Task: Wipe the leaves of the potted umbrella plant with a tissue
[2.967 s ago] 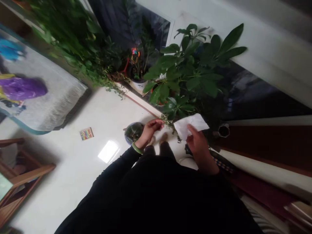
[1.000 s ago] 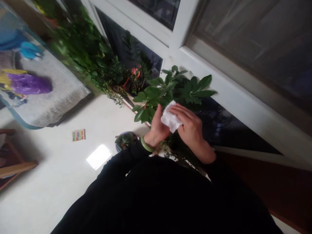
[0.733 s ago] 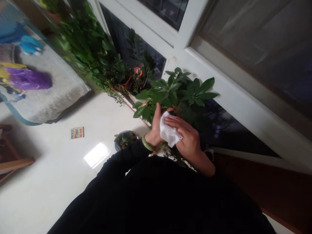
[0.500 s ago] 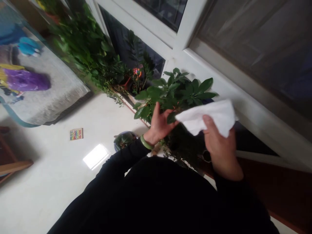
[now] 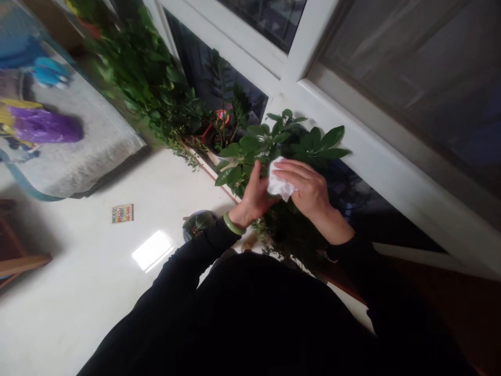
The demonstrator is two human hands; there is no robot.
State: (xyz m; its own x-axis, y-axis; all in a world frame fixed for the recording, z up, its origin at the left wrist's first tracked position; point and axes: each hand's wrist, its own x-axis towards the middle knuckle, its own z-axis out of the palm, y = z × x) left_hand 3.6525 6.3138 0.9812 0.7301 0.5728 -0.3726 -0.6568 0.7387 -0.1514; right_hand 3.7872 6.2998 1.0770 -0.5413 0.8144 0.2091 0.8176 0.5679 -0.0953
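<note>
Head view, right hand (image 5: 309, 190) pinching white cloth (image 5: 278, 184), left hand (image 5: 254, 196) cupping plant (image 5: 282, 143) leaf.

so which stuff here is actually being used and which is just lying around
In use:
- white tissue, under the right hand
- broad-leaved plant, with the left hand against it

Lying about:
- colourful card on the floor
- small bowl
- purple bag

No text, label or number can be read; the small colourful card (image 5: 122, 213) on the floor left of centre is too blurred
</note>
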